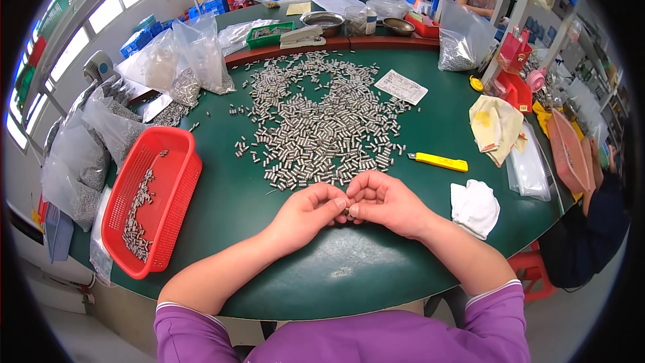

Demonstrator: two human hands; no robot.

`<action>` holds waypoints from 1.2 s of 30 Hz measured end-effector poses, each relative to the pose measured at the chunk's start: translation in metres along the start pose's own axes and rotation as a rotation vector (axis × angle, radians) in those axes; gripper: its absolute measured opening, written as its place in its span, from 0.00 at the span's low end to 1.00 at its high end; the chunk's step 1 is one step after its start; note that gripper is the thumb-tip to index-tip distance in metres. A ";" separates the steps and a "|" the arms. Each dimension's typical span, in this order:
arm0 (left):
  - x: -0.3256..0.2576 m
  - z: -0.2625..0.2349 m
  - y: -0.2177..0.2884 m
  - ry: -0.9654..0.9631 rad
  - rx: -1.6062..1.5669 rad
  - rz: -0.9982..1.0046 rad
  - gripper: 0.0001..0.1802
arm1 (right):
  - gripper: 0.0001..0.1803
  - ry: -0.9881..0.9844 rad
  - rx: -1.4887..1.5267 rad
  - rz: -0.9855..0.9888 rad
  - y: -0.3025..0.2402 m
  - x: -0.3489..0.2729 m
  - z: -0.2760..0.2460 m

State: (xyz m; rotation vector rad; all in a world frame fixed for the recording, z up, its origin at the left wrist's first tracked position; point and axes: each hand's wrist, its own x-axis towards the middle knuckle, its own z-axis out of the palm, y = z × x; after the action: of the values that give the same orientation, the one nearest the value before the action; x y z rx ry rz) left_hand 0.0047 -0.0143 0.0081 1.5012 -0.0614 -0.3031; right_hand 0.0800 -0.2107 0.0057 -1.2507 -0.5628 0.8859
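Note:
My left hand (310,214) and my right hand (386,205) meet at the near edge of a wide pile of small metal cylinders (322,121). The fingertips of both are pinched together around a small metal piece (348,212), mostly covered by the fingers; it looks like one of the cylinders. A red plastic basket (191,181) stands to the left of my left forearm, with more cylinders (138,225) along its bottom. Right of the pile lies a yellow utility knife (440,162), beyond my right hand.
Plastic bags of metal parts (80,161) crowd the left side of the green table (322,275). A white glove (475,208) and a cream glove (496,128) lie at right. A paper slip (401,87) and green tray (270,34) are farther back. Co-workers sit at right.

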 end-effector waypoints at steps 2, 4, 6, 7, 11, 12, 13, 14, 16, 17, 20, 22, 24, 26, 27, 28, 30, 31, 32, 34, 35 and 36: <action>0.000 0.000 0.000 -0.003 0.016 0.002 0.13 | 0.12 -0.005 -0.007 -0.005 0.000 0.000 0.000; 0.000 -0.001 -0.001 -0.009 0.026 0.006 0.12 | 0.12 -0.010 -0.014 -0.010 0.000 0.000 0.000; 0.000 -0.001 -0.003 -0.009 0.014 0.024 0.12 | 0.12 -0.021 -0.002 -0.016 0.000 0.000 0.000; 0.000 -0.001 -0.004 -0.009 0.002 0.042 0.11 | 0.12 -0.022 -0.002 -0.017 0.000 0.000 0.001; 0.000 0.002 -0.003 0.018 -0.060 0.066 0.08 | 0.12 0.016 -0.006 -0.027 0.000 0.000 0.000; 0.000 0.001 -0.004 0.030 -0.069 0.069 0.07 | 0.12 0.037 -0.019 -0.035 0.001 -0.001 -0.001; 0.000 0.001 -0.004 0.041 -0.079 0.072 0.07 | 0.12 0.038 -0.019 -0.036 0.001 -0.001 -0.001; 0.000 0.001 -0.004 0.041 -0.079 0.072 0.07 | 0.12 0.069 -0.029 -0.048 0.001 -0.001 -0.001; 0.000 0.002 -0.003 0.049 -0.102 0.052 0.06 | 0.12 0.100 -0.038 -0.059 0.002 0.000 -0.001; 0.000 0.002 -0.003 0.049 -0.102 0.052 0.06 | 0.11 0.118 -0.052 -0.077 0.002 0.000 0.000; 0.001 0.002 -0.004 0.057 -0.114 0.038 0.07 | 0.11 0.142 -0.090 -0.124 0.002 0.000 0.002; 0.002 0.001 -0.006 0.066 -0.184 0.043 0.08 | 0.11 0.149 -0.115 -0.153 0.001 -0.002 0.006; 0.003 0.000 -0.011 0.064 -0.198 0.060 0.09 | 0.11 0.171 -0.242 -0.183 0.000 -0.003 0.008; 0.004 -0.001 -0.014 0.064 -0.212 0.076 0.10 | 0.10 0.188 -0.355 -0.197 -0.003 -0.005 0.010; 0.005 -0.001 -0.015 0.081 -0.164 0.073 0.11 | 0.10 0.204 -0.468 -0.212 -0.005 -0.006 0.011; 0.005 -0.002 -0.015 0.098 -0.117 0.070 0.12 | 0.10 0.204 -0.467 -0.212 -0.005 -0.007 0.012; 0.005 0.000 -0.014 0.117 0.005 0.086 0.13 | 0.10 0.173 -0.701 -0.344 -0.006 -0.008 0.013; 0.005 0.000 -0.014 0.137 0.127 0.103 0.15 | 0.10 0.173 -0.700 -0.344 -0.007 -0.008 0.014; 0.004 0.001 -0.012 0.136 0.126 0.103 0.15 | 0.10 0.160 -0.830 -0.398 -0.007 -0.007 0.013; 0.003 0.004 -0.008 0.170 0.330 0.086 0.20 | 0.10 0.148 -0.960 -0.450 -0.005 -0.007 0.012; 0.002 0.004 -0.007 0.170 0.331 0.085 0.20 | 0.11 0.137 -1.016 -0.491 -0.001 -0.005 0.010; 0.001 0.004 -0.007 0.177 0.388 0.123 0.22 | 0.12 0.125 -1.072 -0.533 0.001 -0.004 0.009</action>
State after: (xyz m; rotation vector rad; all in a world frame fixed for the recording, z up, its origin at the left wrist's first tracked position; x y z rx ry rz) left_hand 0.0038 -0.0187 0.0010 1.8944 -0.0737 -0.0585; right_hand 0.0705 -0.2093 0.0071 -1.9397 -1.2813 -0.0130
